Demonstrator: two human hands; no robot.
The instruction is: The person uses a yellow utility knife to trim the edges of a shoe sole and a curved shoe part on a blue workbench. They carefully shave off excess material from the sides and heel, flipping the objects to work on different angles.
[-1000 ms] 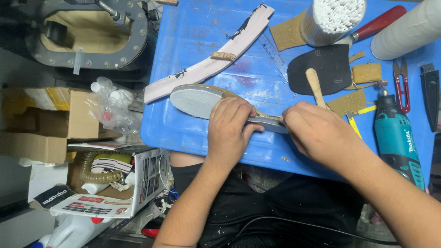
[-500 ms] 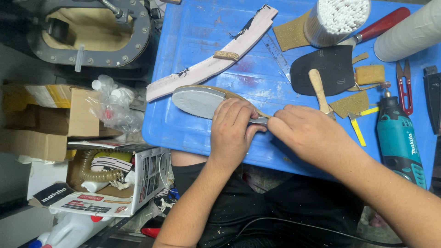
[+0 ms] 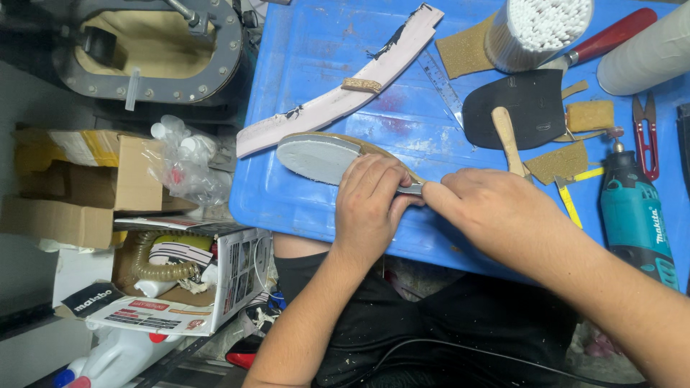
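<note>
A grey shoe sole with a tan edge (image 3: 320,156) lies on the blue tabletop (image 3: 338,72). My left hand (image 3: 370,205) presses down on its right half, fingers curled over it. My right hand (image 3: 489,208) pinches a thin metal blade (image 3: 411,189) whose tip meets the sole under my left fingers. Most of the blade is hidden between the two hands.
A long pink strip (image 3: 345,90) lies behind the sole. To the right sit a black rubber piece (image 3: 525,108), a wooden-handled tool (image 3: 507,136), tan scraps (image 3: 560,162), a tub of cotton swabs (image 3: 535,29), red snips (image 3: 647,136) and a teal rotary tool (image 3: 636,215). Cardboard boxes (image 3: 93,187) stand left.
My right hand has slid left along the sole's edge toward my left hand, bringing the blade with it. The sole stays put under my left hand.
</note>
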